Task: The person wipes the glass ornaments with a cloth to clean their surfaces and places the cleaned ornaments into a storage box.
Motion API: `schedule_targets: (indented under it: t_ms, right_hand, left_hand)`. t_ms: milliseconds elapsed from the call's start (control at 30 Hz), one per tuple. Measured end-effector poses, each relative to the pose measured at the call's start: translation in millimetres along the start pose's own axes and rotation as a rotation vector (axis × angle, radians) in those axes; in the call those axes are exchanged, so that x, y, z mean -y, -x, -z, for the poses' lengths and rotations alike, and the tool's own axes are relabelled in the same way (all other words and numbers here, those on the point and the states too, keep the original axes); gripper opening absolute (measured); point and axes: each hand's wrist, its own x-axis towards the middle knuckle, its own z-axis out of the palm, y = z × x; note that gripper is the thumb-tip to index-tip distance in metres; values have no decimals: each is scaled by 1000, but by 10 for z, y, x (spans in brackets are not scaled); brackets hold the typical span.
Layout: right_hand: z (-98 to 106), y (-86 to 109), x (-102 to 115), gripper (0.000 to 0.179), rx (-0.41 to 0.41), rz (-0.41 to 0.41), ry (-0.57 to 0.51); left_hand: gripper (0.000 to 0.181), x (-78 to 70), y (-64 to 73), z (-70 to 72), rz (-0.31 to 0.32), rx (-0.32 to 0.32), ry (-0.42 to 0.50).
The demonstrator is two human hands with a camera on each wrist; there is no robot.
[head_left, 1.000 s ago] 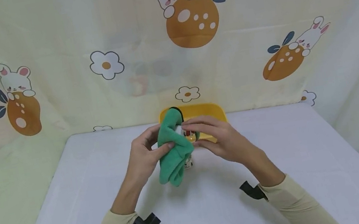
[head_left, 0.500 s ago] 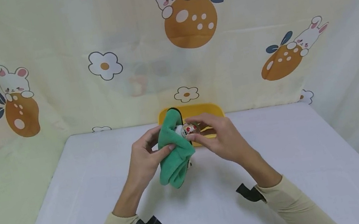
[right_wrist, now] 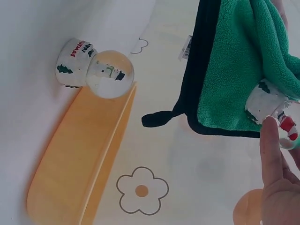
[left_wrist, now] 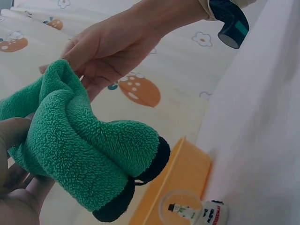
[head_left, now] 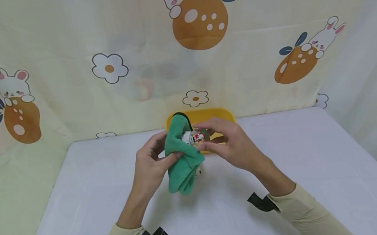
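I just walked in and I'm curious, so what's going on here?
A person is holding a snow globe and a green cloth up over a white table. The left hand grips the cloth, which lies against the globe's white base, while the right hand holds the clear ball. A second globe, with a snowman inside, stands upright on the table near a yellow bin.

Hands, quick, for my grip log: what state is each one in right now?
Left hand: holding a green cloth.
Right hand: holding a snow globe partly covered by the cloth.
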Motion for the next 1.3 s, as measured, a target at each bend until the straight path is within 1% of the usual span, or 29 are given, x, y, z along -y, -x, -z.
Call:
schedule_targets:
  t_ms: [133, 300, 467, 633, 800, 867, 967, 1067, 1167, 1300]
  right_hand:
    - [5, -2, 2, 52, 28, 42, 3]
    - [33, -4, 2, 55, 61, 76, 36]
    - [46, -5, -4, 55, 77, 94, 56]
    - [18, -19, -5, 53, 88, 146, 49]
    - [13, -48, 11, 54, 78, 232, 116]
    - [19, -55, 20, 55, 89, 268, 159]
    - [31, -56, 26, 56, 116, 301, 200]
    - [46, -48, 24, 57, 129, 297, 215]
    - [63, -39, 22, 57, 123, 266, 203]
    - [84, -26, 12, 56, 131, 217, 166]
  left_hand:
    - [48, 9, -3, 9, 4, -1, 2]
    - [48, 19, -3, 19, 16, 2, -2]
    - [47, 28, -8, 32, 51, -5, 1]
    - [46, 46, -17, 22, 84, -16, 35]
    - [46, 41, -11, 2, 115, -15, 88]
    - [46, 46, -5, -3, 136, -8, 112]
    - [46, 59, 6, -6, 163, 0, 126]
    - [46, 83, 11, -5, 179, 12, 123]
    - [46, 104, 10, 6, 194, 32, 131]
    - [49, 121, 23, 38, 240, 69, 138]
